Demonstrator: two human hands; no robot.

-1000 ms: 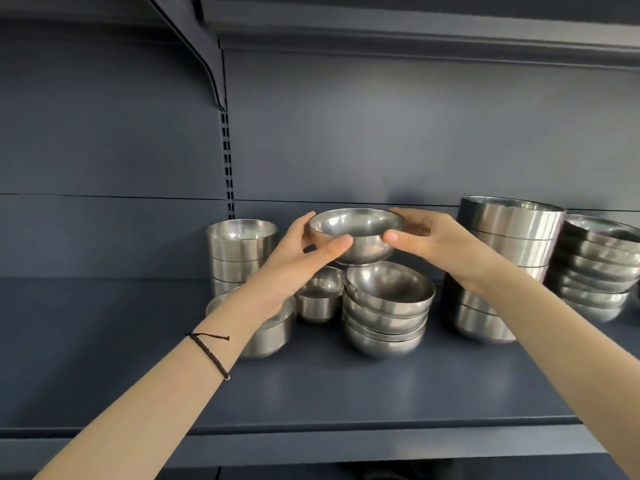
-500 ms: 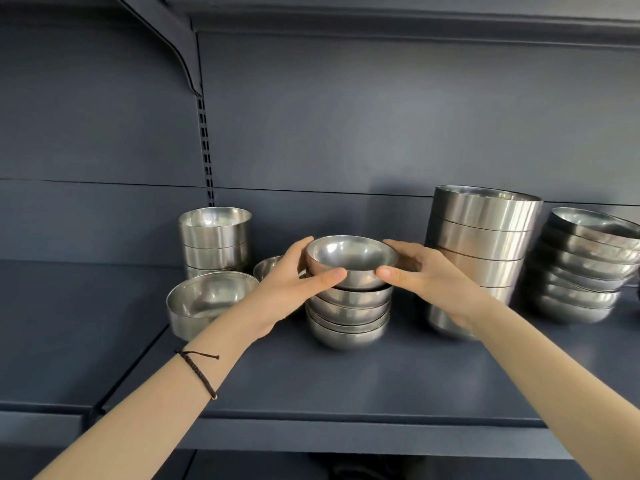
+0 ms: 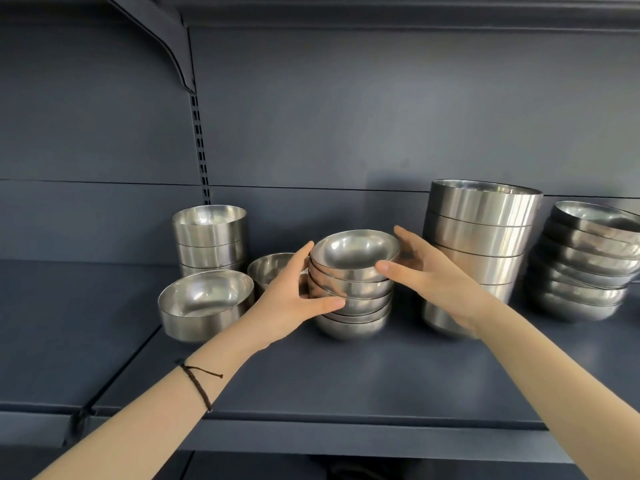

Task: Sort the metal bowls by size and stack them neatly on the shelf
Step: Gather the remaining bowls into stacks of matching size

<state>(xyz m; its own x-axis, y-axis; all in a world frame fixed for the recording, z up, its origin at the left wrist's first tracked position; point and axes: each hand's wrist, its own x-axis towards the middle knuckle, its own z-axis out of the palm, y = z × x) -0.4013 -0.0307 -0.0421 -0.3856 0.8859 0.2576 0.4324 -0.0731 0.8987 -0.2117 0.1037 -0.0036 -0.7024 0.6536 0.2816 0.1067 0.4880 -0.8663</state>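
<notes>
A round metal bowl [image 3: 353, 252] sits on top of a stack of several rounded bowls [image 3: 353, 317] in the middle of the dark shelf [image 3: 346, 382]. My left hand [image 3: 294, 299] cups the stack's left side, thumb across the lower bowls. My right hand [image 3: 426, 275] holds the top bowl's right rim between thumb and fingers. A single straight-walled bowl [image 3: 204, 306] stands at the front left, with a stack of three like it [image 3: 209, 237] behind. A small bowl [image 3: 270, 271] is partly hidden by my left hand.
A tall stack of large straight-walled bowls [image 3: 481, 237] stands right of my right hand. A leaning stack of wide rounded bowls [image 3: 585, 268] is at the far right. A slotted upright [image 3: 201, 147] runs up the back wall. A lower shelf section [image 3: 69, 323] lies to the left.
The bowl held in the air a second ago has come down onto the middle stack. My left thumb has slid lower on the stack; both hands stay at its sides.
</notes>
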